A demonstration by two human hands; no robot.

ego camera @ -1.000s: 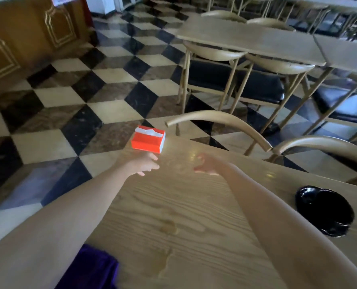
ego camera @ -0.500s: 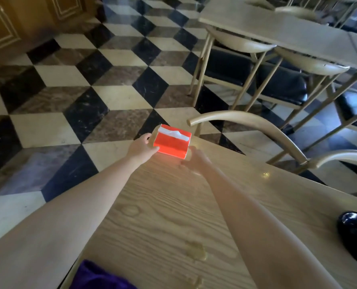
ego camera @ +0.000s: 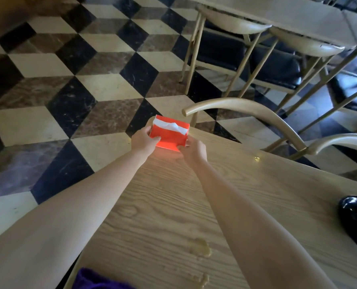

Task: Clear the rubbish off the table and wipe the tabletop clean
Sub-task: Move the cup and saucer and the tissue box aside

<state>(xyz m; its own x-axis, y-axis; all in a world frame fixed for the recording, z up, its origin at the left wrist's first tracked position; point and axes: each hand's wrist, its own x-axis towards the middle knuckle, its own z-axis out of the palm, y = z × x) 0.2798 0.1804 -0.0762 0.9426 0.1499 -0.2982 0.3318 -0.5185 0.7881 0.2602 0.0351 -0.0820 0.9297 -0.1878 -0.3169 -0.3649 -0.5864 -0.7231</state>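
A small orange-red tissue box (ego camera: 169,135) with white tissue poking from its slot sits at the far corner of the light wooden table (ego camera: 246,184). My left hand (ego camera: 143,140) grips its left side. My right hand (ego camera: 193,150) holds its near right edge. A yellowish spill (ego camera: 200,250) lies on the tabletop near me, with smaller drops trailing toward the front edge. A purple cloth (ego camera: 98,281) lies at the table's near edge.
A black ashtray (ego camera: 355,222) rests at the table's right side. Curved wooden chair backs (ego camera: 256,115) stand just beyond the far edge. Another table with black-cushioned chairs (ego camera: 277,65) is further back. Checkered tile floor lies left.
Both hands reached forward and closed on the tissue box, which is now tilted between them. The view has dipped down and moved closer.
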